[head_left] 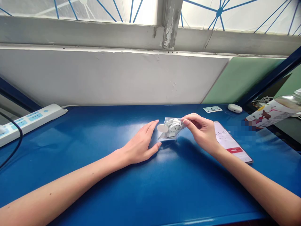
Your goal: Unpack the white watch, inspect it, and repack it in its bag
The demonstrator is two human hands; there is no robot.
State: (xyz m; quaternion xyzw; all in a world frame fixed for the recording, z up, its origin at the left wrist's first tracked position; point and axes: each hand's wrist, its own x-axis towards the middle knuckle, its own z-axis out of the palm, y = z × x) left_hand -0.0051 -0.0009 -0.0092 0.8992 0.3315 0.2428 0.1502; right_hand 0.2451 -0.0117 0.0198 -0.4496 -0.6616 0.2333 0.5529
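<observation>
A small clear plastic bag (171,128) with white round parts inside lies on the blue table (150,185) near its middle. My right hand (202,131) pinches the bag's right edge with thumb and fingers. My left hand (141,142) rests on the table just left of the bag, fingers stretched out and together, fingertips close to the bag's left side.
A phone (231,142) with a lit screen lies right of my right hand. A white earbud case (234,108) and a small label (212,109) lie at the back right. A white power strip (28,121) runs along the left. A bottle (275,113) lies at far right.
</observation>
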